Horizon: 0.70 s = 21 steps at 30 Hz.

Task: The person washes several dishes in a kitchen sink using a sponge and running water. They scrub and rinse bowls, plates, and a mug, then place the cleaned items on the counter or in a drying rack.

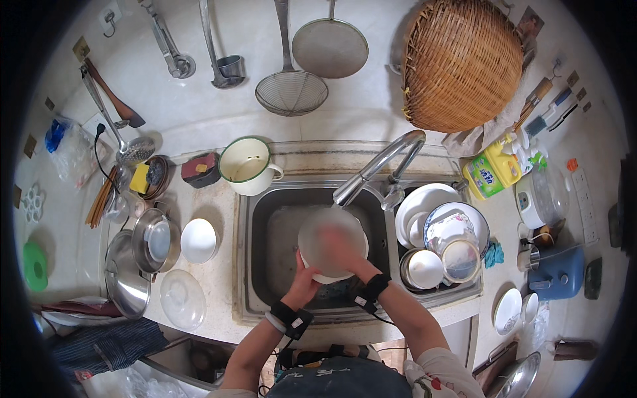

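Observation:
Over the left basin of a steel double sink (278, 293), my left hand (304, 278) grips the lower left rim of a white bowl (365, 239). My right hand (343, 248) reaches into that bowl; its fingers and the bowl's inside are blurred, so whether it holds anything cannot be told. The spout of a chrome faucet (366, 174) ends just above the bowl's far rim. Dark bands are strapped around both wrists. A dark item lies partly hidden in the basin below the bowl.
Stacked plates and bowls (423, 194) fill the right basin. An enamel mug (246, 171) stands behind the sink's left corner. Left on the counter are a white bowl (198, 241), a clear lid (182, 298) and steel pans (142, 248). A yellow detergent bottle (490, 171) stands at right. Strainers (292, 92) hang behind.

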{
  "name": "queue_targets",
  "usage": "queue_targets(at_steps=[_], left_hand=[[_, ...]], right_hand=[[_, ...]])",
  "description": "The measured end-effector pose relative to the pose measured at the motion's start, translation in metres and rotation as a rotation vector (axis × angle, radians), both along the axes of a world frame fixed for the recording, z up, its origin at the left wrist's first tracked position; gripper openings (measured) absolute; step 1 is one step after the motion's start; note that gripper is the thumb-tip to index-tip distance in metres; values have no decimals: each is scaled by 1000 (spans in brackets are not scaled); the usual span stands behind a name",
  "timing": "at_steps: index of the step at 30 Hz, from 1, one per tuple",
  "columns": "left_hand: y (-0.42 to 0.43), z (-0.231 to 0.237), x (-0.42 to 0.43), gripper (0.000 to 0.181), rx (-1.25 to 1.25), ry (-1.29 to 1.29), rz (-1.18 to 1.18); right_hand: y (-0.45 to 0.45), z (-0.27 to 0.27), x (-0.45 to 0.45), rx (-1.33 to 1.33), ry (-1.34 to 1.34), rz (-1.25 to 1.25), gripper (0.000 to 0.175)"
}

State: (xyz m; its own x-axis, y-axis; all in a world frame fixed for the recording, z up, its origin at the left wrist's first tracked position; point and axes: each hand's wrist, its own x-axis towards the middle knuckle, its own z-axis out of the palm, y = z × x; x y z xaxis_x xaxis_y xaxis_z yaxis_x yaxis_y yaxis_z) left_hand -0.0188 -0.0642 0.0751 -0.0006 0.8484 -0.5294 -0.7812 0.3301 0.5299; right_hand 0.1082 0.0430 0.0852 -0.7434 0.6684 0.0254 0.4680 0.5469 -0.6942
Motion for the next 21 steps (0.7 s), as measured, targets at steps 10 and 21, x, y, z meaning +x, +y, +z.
queue_targets(at_steps=[10,21], left_hand=[[0,16,-16,73,117,223,1],[8,12,-12,84,270,407,125]], right_hand=[[-2,7,-3,29,-14,-18,41],[-42,-22,-7,-216,491,-63,35]])
